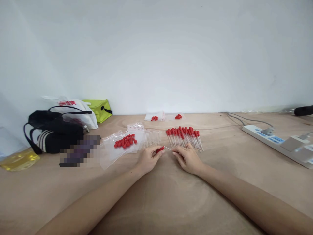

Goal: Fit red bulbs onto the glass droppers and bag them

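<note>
My left hand (149, 159) is closed on a red rubber dropper bulb (160, 149), pinched between thumb and fingers. Opposite it, my right hand (189, 159) pinches a thin glass dropper tube (168, 148). The tube's left end meets the mouth of the bulb; how deep it sits inside I cannot tell. Just beyond my right hand lies a row of droppers with red bulbs (182, 133), their tubes pointing toward me. Several bare glass tubes (153, 138) lie beyond my left hand. Loose red bulbs (126, 141) rest on a clear plastic bag (111, 153) to the left.
Two small bags with red bulbs (154, 118) lie by the wall. At left are a black bag (58, 133), a white plastic bag (83, 112), a green bag (101, 109), a yellow pouch (21, 160) and a blurred dark item (80, 151). A power strip (274, 142) with cables sits right.
</note>
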Demonstrator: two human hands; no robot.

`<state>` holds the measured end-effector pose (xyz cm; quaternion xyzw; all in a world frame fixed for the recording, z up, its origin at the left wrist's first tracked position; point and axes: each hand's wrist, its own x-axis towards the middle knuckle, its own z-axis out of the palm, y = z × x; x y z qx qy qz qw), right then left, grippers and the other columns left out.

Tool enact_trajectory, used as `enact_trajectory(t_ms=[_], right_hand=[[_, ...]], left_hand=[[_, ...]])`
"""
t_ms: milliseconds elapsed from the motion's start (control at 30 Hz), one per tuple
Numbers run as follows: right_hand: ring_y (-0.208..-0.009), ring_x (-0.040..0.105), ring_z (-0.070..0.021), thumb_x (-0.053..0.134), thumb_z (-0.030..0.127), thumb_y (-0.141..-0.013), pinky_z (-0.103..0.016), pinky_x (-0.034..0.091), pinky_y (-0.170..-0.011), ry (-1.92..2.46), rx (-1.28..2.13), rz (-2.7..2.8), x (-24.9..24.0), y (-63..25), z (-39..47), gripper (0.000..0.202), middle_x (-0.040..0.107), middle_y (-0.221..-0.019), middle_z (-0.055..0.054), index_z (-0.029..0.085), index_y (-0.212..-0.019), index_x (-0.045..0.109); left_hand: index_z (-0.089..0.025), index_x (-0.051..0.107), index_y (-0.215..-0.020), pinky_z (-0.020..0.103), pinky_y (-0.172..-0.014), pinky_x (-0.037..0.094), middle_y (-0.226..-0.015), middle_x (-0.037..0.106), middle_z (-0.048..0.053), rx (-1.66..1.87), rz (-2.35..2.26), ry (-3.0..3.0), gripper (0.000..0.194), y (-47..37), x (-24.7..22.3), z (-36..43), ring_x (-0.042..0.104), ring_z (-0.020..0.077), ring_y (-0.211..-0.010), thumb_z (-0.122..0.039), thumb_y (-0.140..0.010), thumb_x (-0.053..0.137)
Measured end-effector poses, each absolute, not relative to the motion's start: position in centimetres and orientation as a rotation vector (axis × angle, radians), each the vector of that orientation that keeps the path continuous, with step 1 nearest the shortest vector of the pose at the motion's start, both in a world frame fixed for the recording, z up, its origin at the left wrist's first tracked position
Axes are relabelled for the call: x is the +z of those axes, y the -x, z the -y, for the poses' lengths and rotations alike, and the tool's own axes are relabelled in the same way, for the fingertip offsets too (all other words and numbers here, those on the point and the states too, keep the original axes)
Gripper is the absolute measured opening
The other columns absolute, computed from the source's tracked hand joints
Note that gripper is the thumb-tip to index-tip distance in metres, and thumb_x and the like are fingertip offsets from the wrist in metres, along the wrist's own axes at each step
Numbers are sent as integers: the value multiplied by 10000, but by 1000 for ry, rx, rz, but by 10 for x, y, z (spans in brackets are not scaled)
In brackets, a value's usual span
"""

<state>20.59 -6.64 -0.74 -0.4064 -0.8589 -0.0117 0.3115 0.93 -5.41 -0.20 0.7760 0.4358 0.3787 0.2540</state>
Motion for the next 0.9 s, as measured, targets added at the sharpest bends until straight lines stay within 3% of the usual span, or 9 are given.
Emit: enact_trajectory(t_ms=[167, 900], right_hand=[[-588, 499, -103, 368, 216, -861, -283, 219, -677, 1025, 32, 2272, -8, -211, 63, 217, 658, -805, -12, 199, -890, 582], [-557, 460, -98, 406, 123, -789, -293, 152, -625, 900, -171, 2333, -7, -207, 62, 207, 628, -653, 1, 186, -787, 604]], left_hand=[[-165, 630, -879, 236, -696, 458, -822, 641, 24, 1100, -1093, -2260, 168, -6, 4, 56, 585, 133, -760, -218, -813, 484], [-132, 588, -771, 215, -600, 411, -710, 576, 32, 896, -903, -2610, 175, -6, 11, 63, 521, 110, -630, -221, -832, 451]])
